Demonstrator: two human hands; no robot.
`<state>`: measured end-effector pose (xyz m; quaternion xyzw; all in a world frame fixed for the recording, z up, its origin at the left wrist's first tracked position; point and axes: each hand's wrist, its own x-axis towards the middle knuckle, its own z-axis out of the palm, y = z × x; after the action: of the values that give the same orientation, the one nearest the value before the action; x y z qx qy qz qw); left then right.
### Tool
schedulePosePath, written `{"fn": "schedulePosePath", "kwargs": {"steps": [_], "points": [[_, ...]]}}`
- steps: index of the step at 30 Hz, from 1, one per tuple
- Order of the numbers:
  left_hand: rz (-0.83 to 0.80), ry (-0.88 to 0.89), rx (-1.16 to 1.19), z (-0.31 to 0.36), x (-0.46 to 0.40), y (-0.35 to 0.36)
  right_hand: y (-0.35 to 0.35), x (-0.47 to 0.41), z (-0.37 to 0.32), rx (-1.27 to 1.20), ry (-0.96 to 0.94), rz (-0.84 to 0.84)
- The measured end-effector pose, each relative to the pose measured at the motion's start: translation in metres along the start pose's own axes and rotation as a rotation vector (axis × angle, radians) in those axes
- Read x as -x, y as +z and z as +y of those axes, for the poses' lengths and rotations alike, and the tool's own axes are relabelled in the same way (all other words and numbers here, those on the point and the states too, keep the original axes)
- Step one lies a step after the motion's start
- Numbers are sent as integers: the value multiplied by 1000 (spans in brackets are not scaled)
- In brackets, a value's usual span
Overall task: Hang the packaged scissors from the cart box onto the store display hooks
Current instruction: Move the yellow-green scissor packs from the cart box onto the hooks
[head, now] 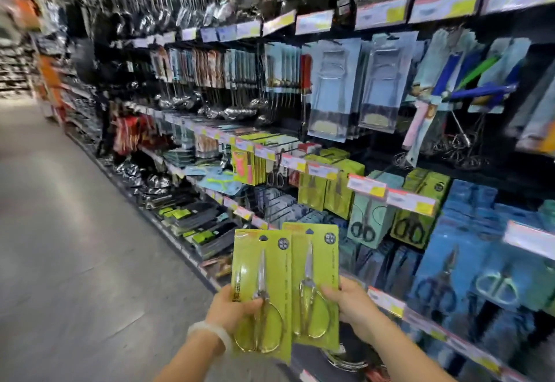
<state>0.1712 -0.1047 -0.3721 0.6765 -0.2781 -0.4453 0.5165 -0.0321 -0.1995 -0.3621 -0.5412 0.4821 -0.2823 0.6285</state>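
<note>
- Far left: grey aisle floor [75, 231], blurred, with the shelving running away into the distance.
- Upper left of the display: hanging steel ladles [186, 102] and utensils, detail smeared by motion blur.
- My left hand [231, 306] is closed on a green-yellow scissors pack [262, 291], thumb across the front of the card near the blade pivot, fingers hidden behind it. White bracelet [207, 332] on that wrist.
- That pack stands upright, gold-coloured handles at the bottom, blade tips pointing up.
- Just beside it, overlapping its right edge from behind, is a second scissors pack [315, 285], same card, same orientation, top edge slightly higher.
- My right hand [350, 306] pinches the second pack by its right edge, thumb on the front, remaining fingers behind the card.
- Both packs are in the air in front of the lower shelves, touching no hook.
- Above and behind them: matching green packs on the display hooks [327, 189], under a row of price tags [366, 185].
- Right of those: teal-carded black-handled scissors [365, 219], then blue-carded packs [468, 261] filling the lower right.
- Upper right: clear-fronted blue cards [333, 90] and blue-handled tools [480, 87] hanging.
- Cart box not in view.
</note>
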Motion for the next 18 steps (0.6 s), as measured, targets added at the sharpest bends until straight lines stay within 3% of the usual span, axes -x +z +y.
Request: {"fn": "schedulePosePath", "kwargs": {"steps": [9, 18], "points": [[-50, -5, -16, 48, -131, -42, 35, -140, -39, 14, 60, 153], [-179, -51, -204, 79, -274, -58, 56, -239, -62, 16, 143, 396]]}}
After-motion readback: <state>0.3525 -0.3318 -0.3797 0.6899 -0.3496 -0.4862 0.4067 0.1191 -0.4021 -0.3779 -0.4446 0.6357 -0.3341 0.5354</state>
